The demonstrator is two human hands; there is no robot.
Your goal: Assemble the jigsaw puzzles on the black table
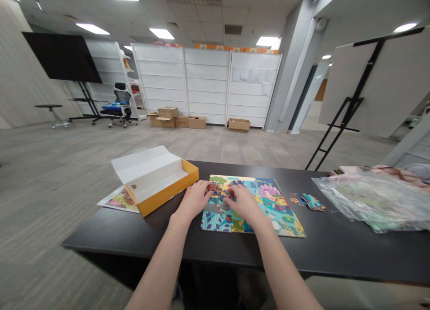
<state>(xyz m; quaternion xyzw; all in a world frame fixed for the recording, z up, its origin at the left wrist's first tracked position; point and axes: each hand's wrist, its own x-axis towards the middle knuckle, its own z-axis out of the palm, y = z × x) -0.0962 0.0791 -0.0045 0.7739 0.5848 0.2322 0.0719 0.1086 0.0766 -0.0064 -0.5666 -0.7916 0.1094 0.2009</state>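
Observation:
A colourful jigsaw puzzle (262, 202) with cartoon animals lies on the black table under my hands. My left hand (196, 197) is at its upper left edge, with a reddish-brown puzzle piece (212, 187) pinched between thumb and fingers. Over the puzzle's left-middle part, my right hand (244, 203) has its thumb and fingers curled together at the surface. Whatever sits between those fingertips is too small and covered to make out. A few loose puzzle pieces (313, 202) lie to the right of the puzzle.
An open yellow box (168, 192) with a white lid stands left of the puzzle, partly on a printed sheet (119, 200). Clear plastic bags (376, 198) are heaped at the table's right. Beyond the table (134, 238) are cardboard boxes (168, 117), an office chair and an easel-like stand.

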